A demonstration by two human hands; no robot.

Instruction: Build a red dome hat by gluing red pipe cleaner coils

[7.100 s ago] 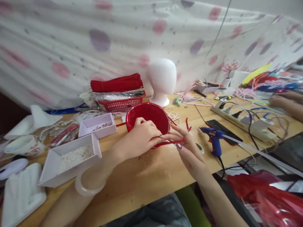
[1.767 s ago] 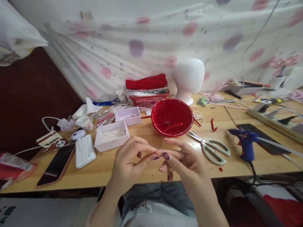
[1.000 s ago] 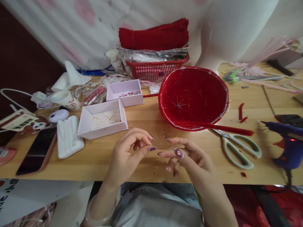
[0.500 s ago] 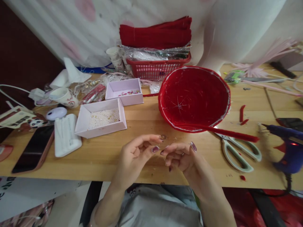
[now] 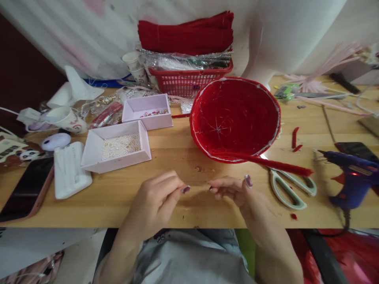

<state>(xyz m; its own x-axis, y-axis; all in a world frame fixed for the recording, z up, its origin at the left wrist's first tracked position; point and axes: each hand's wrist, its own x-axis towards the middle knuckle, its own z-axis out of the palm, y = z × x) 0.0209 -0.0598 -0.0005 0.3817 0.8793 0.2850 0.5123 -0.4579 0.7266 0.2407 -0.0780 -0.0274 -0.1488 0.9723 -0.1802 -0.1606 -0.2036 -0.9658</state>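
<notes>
My left hand [image 5: 160,199] is over the front of the wooden table [image 5: 118,205], thumb and fingertips pressed together; anything between them is too small to make out. To its right, my right hand [image 5: 242,199] has its thumb raised apart from its curled fingers and holds nothing visible. The two hands do not touch. Behind them stands a red bowl-shaped piece [image 5: 237,114] with a pale edge. A red fuzzy strip [image 5: 284,165] juts from its front rim over the scissors [image 5: 288,193].
At left are a box of pearls [image 5: 118,161], a box of gems [image 5: 148,118], a white case [image 5: 72,169] and a phone [image 5: 28,189]. A glue gun [image 5: 352,177] lies at right. Behind is a red basket [image 5: 189,81].
My left hand has moved slightly left, away from my right hand, and its fingertips have closed together. The view has shifted, so the table items appear further left.
</notes>
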